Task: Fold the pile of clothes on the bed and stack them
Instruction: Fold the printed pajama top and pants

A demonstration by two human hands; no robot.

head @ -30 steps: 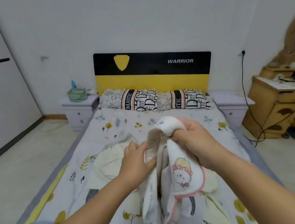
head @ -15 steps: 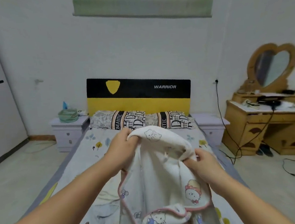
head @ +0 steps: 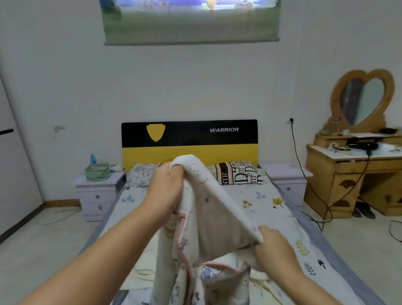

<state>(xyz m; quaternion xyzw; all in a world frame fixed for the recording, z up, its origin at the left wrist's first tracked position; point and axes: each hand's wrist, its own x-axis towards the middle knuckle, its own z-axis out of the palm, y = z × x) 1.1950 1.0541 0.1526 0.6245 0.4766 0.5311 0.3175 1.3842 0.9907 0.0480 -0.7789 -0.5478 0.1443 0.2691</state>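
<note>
The white, pink-trimmed cartoon-print garment (head: 211,224) hangs in the air over the middle of the bed, unfolded. The left hand (head: 166,189) grips its top edge at about 11 o'clock; the right hand (head: 273,245) pinches a lower edge at 4 o'clock. Pale cream clothes (head: 144,266) lie loose on the printed bed sheet (head: 267,200) underneath; no folded stack shows, so I judge most of the work remains. At 12 o'clock the black-and-yellow headboard (head: 190,141) reads "WARRIOR".
</note>
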